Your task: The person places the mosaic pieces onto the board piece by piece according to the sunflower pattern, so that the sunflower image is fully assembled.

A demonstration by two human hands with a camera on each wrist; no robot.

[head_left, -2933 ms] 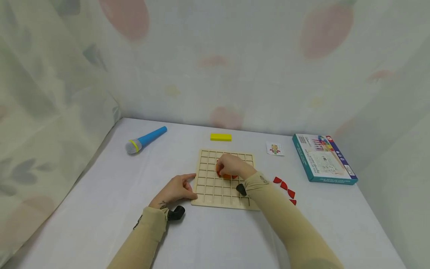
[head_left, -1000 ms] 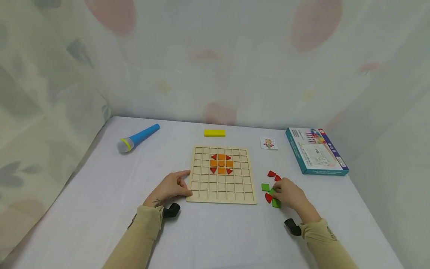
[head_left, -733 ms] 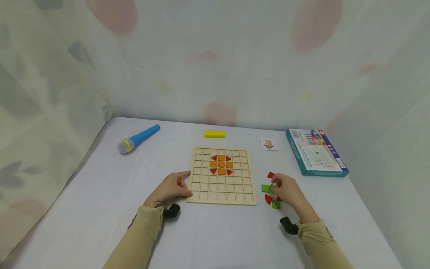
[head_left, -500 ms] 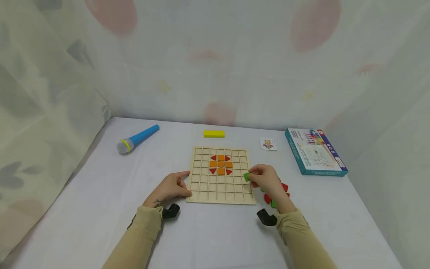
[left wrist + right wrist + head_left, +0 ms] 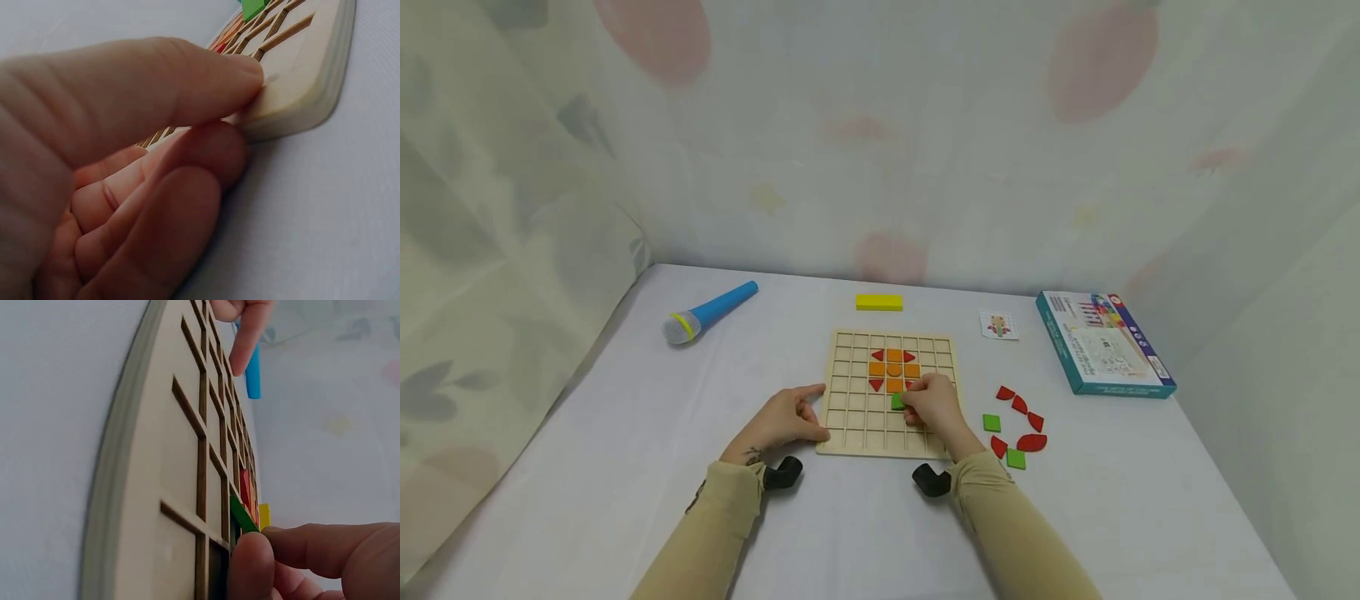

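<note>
My right hand point(image 5: 934, 407) pinches a green square tile point(image 5: 898, 402) between thumb and fingers over the wooden grid board point(image 5: 857, 442). In the right wrist view the green tile point(image 5: 244, 515) is tilted, one edge down at a grid cell. It is just below the lowest orange tile point(image 5: 894, 385) of a cross whose centre is a round orange piece point(image 5: 893, 371). Red pieces point(image 5: 877, 385) sit at the cross's corners, the lower right one partly covered by my fingers. My left hand point(image 5: 782, 421) rests at the board's left edge, thumb point(image 5: 212, 78) on the near corner, index finger outstretched.
Right of the board lie several red pieces point(image 5: 1032, 442) and two green tiles point(image 5: 992, 423). Behind it are a yellow block point(image 5: 879, 302) and a small pattern card point(image 5: 998, 325). A toy microphone point(image 5: 711, 312) lies back left, a flat box point(image 5: 1107, 343) back right.
My right hand left the board, picked a green tile from the loose pieces and carried it left, to below the orange cross. My left hand stays at the board's edge.
</note>
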